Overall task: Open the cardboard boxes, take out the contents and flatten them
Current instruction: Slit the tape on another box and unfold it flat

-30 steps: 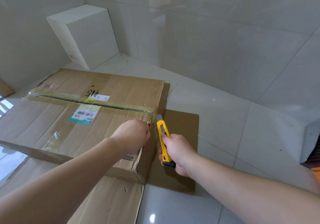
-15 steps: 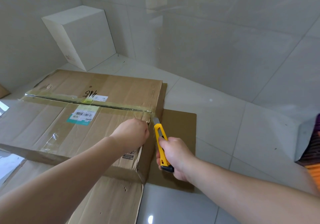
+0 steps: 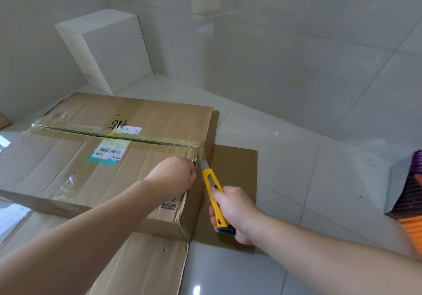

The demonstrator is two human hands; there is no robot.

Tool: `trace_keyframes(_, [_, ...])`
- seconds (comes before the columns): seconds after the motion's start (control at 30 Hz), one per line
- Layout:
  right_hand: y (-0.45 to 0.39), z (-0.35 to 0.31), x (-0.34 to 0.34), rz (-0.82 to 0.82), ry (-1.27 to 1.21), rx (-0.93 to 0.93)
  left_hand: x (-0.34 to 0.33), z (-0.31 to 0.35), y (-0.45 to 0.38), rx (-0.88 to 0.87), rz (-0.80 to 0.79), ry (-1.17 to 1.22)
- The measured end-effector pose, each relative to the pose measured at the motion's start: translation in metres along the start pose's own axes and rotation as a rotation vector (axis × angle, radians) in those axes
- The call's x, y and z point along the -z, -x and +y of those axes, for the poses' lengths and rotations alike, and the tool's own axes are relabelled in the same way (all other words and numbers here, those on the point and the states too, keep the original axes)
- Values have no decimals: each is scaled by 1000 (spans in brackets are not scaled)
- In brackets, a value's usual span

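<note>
A large flat cardboard box (image 3: 68,157) lies on the tiled floor, its top seam closed with clear tape (image 3: 137,138) and a white-and-teal shipping label beside the seam. My left hand (image 3: 173,176) is closed on the edge of the box's near flap at its right end. My right hand (image 3: 235,212) grips a yellow utility knife (image 3: 213,194), blade out. The blade tip touches the tape at the right end of the seam, just right of my left hand.
Flattened cardboard sheets (image 3: 230,180) lie under and in front of the box. A white box (image 3: 107,47) stands in the far corner against the tiled walls. Orange and dark items (image 3: 411,203) sit at the right edge. Open floor tiles stretch to the right.
My right hand has moved the knife forward and left, bringing the blade tip from beside the box corner onto the tape end. My left hand has stayed on the flap.
</note>
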State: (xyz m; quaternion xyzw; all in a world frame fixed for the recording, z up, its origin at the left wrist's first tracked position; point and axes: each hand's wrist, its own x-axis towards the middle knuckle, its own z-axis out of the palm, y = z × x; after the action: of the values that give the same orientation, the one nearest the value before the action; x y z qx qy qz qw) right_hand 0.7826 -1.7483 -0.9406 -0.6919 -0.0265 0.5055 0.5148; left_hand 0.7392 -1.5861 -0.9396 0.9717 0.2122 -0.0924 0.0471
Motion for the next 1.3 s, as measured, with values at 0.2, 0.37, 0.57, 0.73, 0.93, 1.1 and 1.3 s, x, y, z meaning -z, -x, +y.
trace_keyframes(0.2, [5,-1,9,20,68,63,4,0,3,38,72,53])
trace_keyframes(0.37, [1,-1,6,-11,105,55,8,2,6,38,116,20])
trace_keyframes(0.57, [-11,-16,6,57,104,106,2,6,19,-4,48,13])
trace_keyframes(0.73, [-20,-19,31,328,189,173,2,16,30,-75,-14,41])
trace_keyframes(0.93, [-14,-36,39,343,314,330,4,54,26,-167,-37,-48])
trace_keyframes(1.1, [-17,-53,41,372,454,414,3,94,21,-198,-34,17])
trace_keyframes(1.3, [-23,-60,56,336,465,424,13,52,24,-77,9,149])
